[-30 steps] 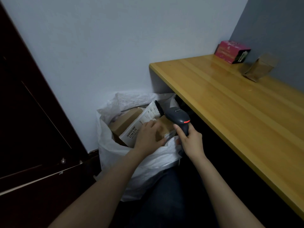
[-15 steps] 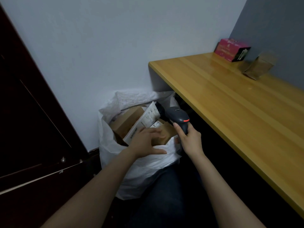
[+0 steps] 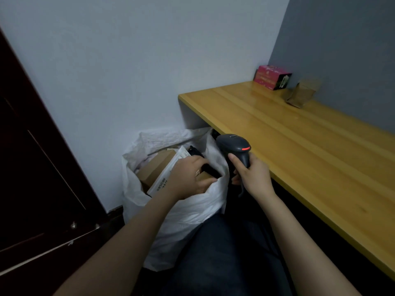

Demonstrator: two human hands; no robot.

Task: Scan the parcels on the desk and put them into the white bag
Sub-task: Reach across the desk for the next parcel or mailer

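Desk point(image 3: 299, 142): wood, yellow, smooth, glossy varnish with reflections. White bag point(image 3: 181, 212): thin woven plastic, crinkled, matt. Parcels inside: brown cardboard box point(image 3: 156, 167), matt; white paper-faced mailer point(image 3: 168, 176), printed. Barcode scanner point(image 3: 235, 146): dark grey plastic, smooth, semi-matt. Pink box point(image 3: 271, 76): printed card, slight sheen. Brown paper pouch point(image 3: 301, 94): creased, matt.

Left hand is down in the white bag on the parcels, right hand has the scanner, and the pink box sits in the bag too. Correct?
Not quite. The head view shows the pink box on the desk, by the back wall, not in the white bag. The rest holds: left hand in the bag, right hand holding the scanner.
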